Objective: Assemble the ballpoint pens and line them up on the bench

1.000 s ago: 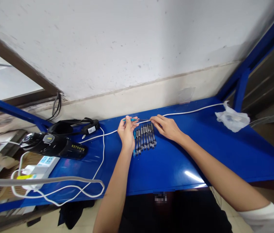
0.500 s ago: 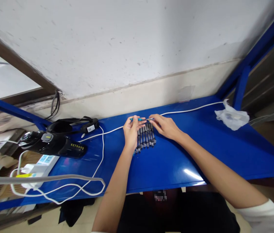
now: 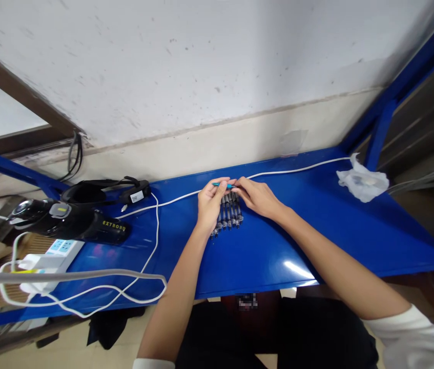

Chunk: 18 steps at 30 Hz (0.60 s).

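A slim teal pen (image 3: 229,186) lies crosswise between my two hands above the far part of the blue table (image 3: 263,256). My left hand (image 3: 209,206) pinches its left part between thumb and fingers. At the pen's right end, my right hand (image 3: 257,197) has its fingertips closed, and they cover that end. Just below the hands, several dark pens (image 3: 229,212) with clear ends rest side by side in a row on the table. Their upper ends are partly hidden by my fingers.
A black bottle (image 3: 86,225) lies at the left near a power strip (image 3: 57,256) and a black strapped device (image 3: 134,193). A white cable (image 3: 159,220) loops over the table's left side. A crumpled plastic bag (image 3: 363,179) sits at the far right, by the blue frame post.
My hands have drawn closer together, and the gap where a thin part showed between them has narrowed. The camera view has shifted slightly. The row of pens stays on the table.
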### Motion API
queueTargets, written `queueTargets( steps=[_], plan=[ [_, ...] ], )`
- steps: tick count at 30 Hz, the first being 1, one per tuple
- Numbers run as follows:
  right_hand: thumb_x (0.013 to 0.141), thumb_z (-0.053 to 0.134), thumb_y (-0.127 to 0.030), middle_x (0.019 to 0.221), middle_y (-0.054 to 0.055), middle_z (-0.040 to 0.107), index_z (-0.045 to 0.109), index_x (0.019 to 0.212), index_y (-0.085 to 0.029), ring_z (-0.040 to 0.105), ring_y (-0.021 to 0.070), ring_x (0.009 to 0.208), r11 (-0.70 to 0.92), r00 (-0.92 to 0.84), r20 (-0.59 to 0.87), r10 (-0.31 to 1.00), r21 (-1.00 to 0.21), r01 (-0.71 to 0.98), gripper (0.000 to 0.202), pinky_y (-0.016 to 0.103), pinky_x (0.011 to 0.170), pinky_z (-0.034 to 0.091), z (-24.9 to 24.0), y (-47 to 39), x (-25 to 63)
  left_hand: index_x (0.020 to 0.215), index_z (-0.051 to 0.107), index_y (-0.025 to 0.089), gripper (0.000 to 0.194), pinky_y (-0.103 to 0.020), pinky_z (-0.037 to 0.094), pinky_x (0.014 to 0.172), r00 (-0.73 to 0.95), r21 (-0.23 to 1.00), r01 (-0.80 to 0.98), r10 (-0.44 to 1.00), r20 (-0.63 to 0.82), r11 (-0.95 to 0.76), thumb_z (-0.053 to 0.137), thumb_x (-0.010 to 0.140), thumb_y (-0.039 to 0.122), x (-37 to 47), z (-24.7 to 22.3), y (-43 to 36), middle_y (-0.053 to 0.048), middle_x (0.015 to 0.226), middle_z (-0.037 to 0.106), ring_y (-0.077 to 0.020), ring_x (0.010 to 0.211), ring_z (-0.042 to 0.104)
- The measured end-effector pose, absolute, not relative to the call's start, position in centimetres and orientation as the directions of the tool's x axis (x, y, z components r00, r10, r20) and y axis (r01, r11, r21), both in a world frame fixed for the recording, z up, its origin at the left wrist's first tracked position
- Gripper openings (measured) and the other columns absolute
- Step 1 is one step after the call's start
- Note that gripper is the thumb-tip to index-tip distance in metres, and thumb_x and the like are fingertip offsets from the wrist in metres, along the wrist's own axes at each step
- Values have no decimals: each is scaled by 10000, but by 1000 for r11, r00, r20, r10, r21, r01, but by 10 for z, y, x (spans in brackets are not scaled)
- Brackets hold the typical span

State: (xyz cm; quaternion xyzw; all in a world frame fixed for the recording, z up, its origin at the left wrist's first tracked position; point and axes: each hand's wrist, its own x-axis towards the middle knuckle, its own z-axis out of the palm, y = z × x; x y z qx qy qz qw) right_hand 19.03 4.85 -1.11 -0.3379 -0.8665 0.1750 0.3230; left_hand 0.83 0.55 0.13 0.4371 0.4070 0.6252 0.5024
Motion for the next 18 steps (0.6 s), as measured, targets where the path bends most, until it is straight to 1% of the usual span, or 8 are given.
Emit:
queueTargets(
  steps=[4, 7, 9, 11, 13, 14, 17, 18],
  plan=[
    [1173, 357, -445, 1096, 80, 757, 587, 1225, -248, 704, 230, 887, 707, -564, 430, 705, -487, 512, 307, 301, 726, 437, -12, 49, 190, 1225, 711, 220, 422, -442, 488, 1166, -46, 904, -392, 985, 167, -172, 853, 899, 448, 12, 7, 3, -164, 1322, 772, -287, 1264, 726],
    [1170, 358, -468, 1086, 80, 752, 598, 1202, -243, 691, 225, 873, 694, -539, 440, 718, -502, 516, 331, 301, 722, 432, -13, 48, 189, 1251, 678, 252, 479, -445, 488, 1165, -58, 877, -449, 985, 161, -170, 896, 859, 421, 12, 4, 4, -143, 1379, 748, -276, 1306, 697],
    [1165, 368, -478, 1096, 85, 749, 601, 1195, -240, 688, 226, 879, 695, -528, 454, 718, -514, 503, 334, 304, 726, 438, -12, 47, 188, 1192, 713, 248, 415, -410, 530, 1106, -136, 901, -396, 982, 135, -179, 899, 855, 402, 10, -1, 6, -109, 1269, 784, -252, 1223, 726],
    [1162, 377, -481, 1103, 86, 747, 602, 1191, -242, 688, 227, 891, 701, -526, 465, 712, -519, 490, 330, 308, 733, 443, -11, 47, 188, 1074, 763, 224, 312, -367, 561, 1041, -202, 927, -329, 973, 115, -178, 908, 840, 371, 7, -6, 9, -80, 1108, 798, -222, 1087, 753],
    [1162, 381, -479, 1100, 84, 748, 602, 1190, -244, 683, 225, 883, 703, -525, 469, 710, -518, 488, 324, 311, 735, 442, -10, 47, 189, 1013, 791, 207, 256, -350, 564, 1034, -197, 931, -319, 973, 118, -177, 918, 821, 321, 4, -7, 9, -79, 1065, 794, -213, 1048, 753],
    [1162, 381, -477, 1098, 83, 747, 601, 1189, -244, 680, 222, 873, 701, -523, 469, 712, -517, 491, 322, 311, 733, 439, -10, 47, 189, 1049, 799, 210, 274, -354, 557, 1056, -174, 923, -339, 976, 128, -181, 918, 818, 297, 4, -6, 9, -87, 1100, 796, -218, 1079, 750],
    [1163, 384, -468, 1088, 83, 743, 597, 1184, -238, 674, 217, 850, 699, -513, 476, 714, -517, 493, 314, 310, 727, 432, -10, 47, 190, 1291, 741, 260, 514, -400, 532, 1133, -97, 892, -416, 984, 148, -176, 920, 810, 250, 6, -1, 6, -102, 1267, 776, -250, 1234, 718],
    [1163, 387, -465, 1085, 83, 742, 596, 1178, -237, 673, 217, 847, 700, -510, 480, 714, -519, 491, 309, 309, 725, 430, -10, 47, 190, 1317, 724, 271, 550, -413, 533, 1138, -96, 890, -422, 985, 145, -172, 924, 805, 253, 7, 0, 6, -100, 1280, 772, -257, 1254, 713]
  ],
)
